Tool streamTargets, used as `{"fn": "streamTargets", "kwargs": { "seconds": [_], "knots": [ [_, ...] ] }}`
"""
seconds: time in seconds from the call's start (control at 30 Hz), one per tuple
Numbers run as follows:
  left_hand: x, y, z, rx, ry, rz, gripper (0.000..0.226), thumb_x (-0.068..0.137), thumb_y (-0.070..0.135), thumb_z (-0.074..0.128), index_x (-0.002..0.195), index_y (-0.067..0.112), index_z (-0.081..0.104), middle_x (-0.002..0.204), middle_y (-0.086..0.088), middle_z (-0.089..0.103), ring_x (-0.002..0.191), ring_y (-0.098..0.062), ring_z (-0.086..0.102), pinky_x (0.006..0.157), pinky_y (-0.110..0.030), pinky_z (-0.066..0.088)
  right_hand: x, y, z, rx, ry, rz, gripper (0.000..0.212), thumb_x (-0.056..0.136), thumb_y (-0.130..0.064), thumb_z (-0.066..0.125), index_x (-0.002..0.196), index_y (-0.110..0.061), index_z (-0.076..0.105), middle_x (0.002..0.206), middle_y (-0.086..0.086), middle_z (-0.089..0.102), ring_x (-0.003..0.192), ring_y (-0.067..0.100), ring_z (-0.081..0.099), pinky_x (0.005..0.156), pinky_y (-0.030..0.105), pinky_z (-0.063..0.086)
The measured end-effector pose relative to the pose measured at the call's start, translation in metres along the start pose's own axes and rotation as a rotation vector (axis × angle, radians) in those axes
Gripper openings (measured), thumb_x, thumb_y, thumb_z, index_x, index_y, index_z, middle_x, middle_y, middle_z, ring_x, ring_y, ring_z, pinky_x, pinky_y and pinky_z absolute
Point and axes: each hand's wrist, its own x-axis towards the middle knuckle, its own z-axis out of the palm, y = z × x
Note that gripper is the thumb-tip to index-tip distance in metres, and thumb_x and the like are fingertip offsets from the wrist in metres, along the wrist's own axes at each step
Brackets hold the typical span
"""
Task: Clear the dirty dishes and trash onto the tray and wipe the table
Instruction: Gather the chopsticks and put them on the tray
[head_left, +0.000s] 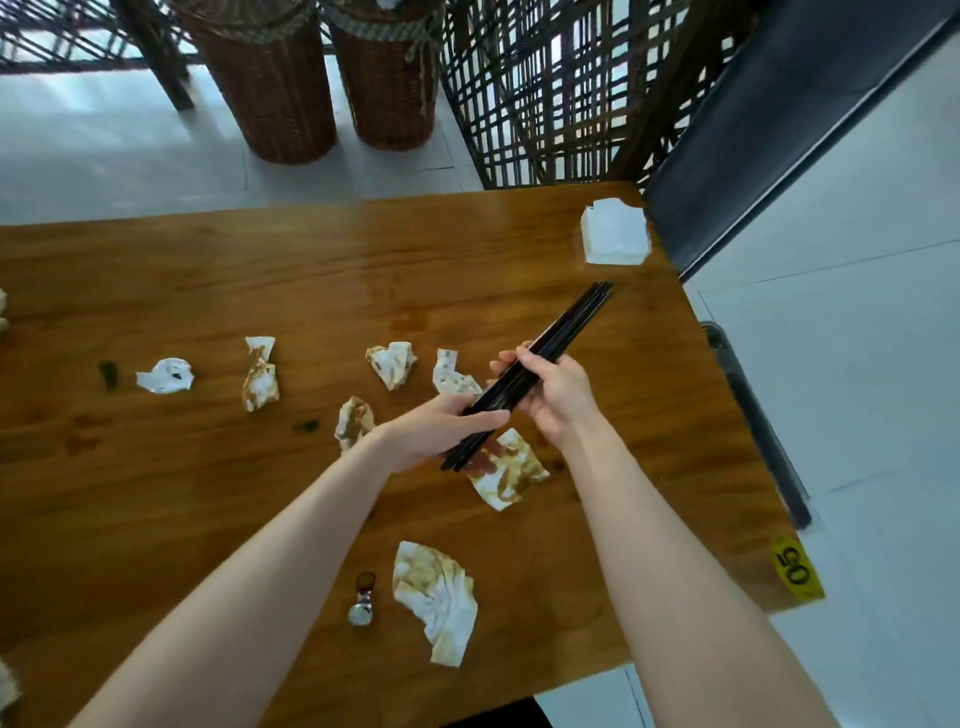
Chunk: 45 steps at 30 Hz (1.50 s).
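Observation:
Both my hands hold a bundle of black chopsticks (569, 325) above the wooden table (208, 270). My left hand (441, 428) grips the near end, my right hand (553, 387) wraps the middle, and the far tips point up to the right. Several crumpled, brown-stained napkins lie scattered on the table, among them one (260, 376) to the left, one (506, 470) just under my hands and a large one (439, 597) near the front edge. A ring-pull can tab (362, 603) lies beside that large napkin. No tray is in view.
A white stack of clean napkins (615, 231) sits at the table's far right corner. Green food scraps (108, 373) and greasy smears mark the tabletop. A yellow 05 tag (797, 571) sticks to the right edge. Two wicker baskets (270, 78) and a lattice screen (561, 88) stand beyond the table.

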Motion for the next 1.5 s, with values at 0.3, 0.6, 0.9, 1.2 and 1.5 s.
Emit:
{"fn": "streamTargets", "kwargs": {
  "seconds": [0.3,0.6,0.9,1.2,1.5],
  "knots": [
    [0.018,-0.002,0.071,0.215,-0.176,0.026,0.026,0.101,0.036,0.044,0.099,0.011,0.052,0.069,-0.001,0.051,0.053,-0.011,0.046,0.052,-0.024,0.043,-0.049,-0.005,-0.082,0.086,0.178,-0.081,0.006,0.096,-0.01,0.055,0.102,-0.012,0.056,0.088,0.01,0.07,0.084,0.023,0.07,0.078,0.044,0.058],
    [0.055,0.013,0.175,0.34,-0.319,0.034,0.028,0.102,0.035,0.043,0.104,0.009,0.053,0.063,0.003,0.055,0.053,-0.01,0.049,0.051,-0.024,0.045,-0.093,-0.031,-0.194,0.138,0.326,-0.122,0.002,0.096,-0.009,0.054,0.098,-0.01,0.055,0.077,0.006,0.072,0.079,0.023,0.071,0.077,0.044,0.059],
    [0.118,0.026,0.358,0.336,-0.33,0.044,0.026,0.103,0.033,0.041,0.098,0.009,0.049,0.062,0.001,0.052,0.05,-0.012,0.046,0.047,-0.024,0.042,-0.134,-0.079,-0.372,0.067,0.35,-0.164,0.003,0.098,-0.011,0.051,0.096,-0.01,0.05,0.083,0.007,0.067,0.07,0.018,0.069,0.067,0.037,0.056],
    [0.17,0.037,0.464,0.209,-0.209,-0.001,0.027,0.102,0.033,0.045,0.095,0.008,0.054,0.064,-0.003,0.055,0.053,-0.016,0.049,0.047,-0.026,0.044,-0.124,-0.119,-0.482,0.035,0.281,-0.103,0.007,0.098,-0.009,0.05,0.091,-0.009,0.05,0.082,0.01,0.065,0.072,0.023,0.065,0.077,0.047,0.054],
    [0.252,0.067,0.479,0.113,-0.138,-0.014,0.028,0.103,0.033,0.043,0.098,0.007,0.054,0.068,-0.005,0.056,0.056,-0.017,0.049,0.051,-0.025,0.043,-0.048,-0.165,-0.521,-0.059,0.221,-0.058,0.012,0.099,-0.008,0.047,0.087,-0.009,0.049,0.081,0.01,0.064,0.073,0.024,0.064,0.07,0.041,0.055]
  ]
}}
